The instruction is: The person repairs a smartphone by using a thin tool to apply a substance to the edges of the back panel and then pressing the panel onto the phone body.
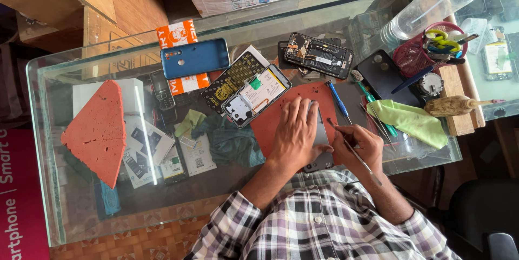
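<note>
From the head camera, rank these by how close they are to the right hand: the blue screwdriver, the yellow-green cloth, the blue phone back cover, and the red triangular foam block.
Measured from the right hand:
1. Blue-handled screwdriver, just above the hand on the red mat.
2. Yellow-green folded cloth, off to the side near the table edge.
3. Blue plastic phone back cover, far across, toward the back of the glass table.
4. Red triangular foam block, at the opposite end.

Grey phone (321,140) lies flat on the red mat (281,114), mostly covered. Thin metal tool (354,153) angled across its right edge.

phone under left hand (296,133): mostly covered by the fingers
tool tip by right hand (361,143) fingers: too thin to tell
</note>
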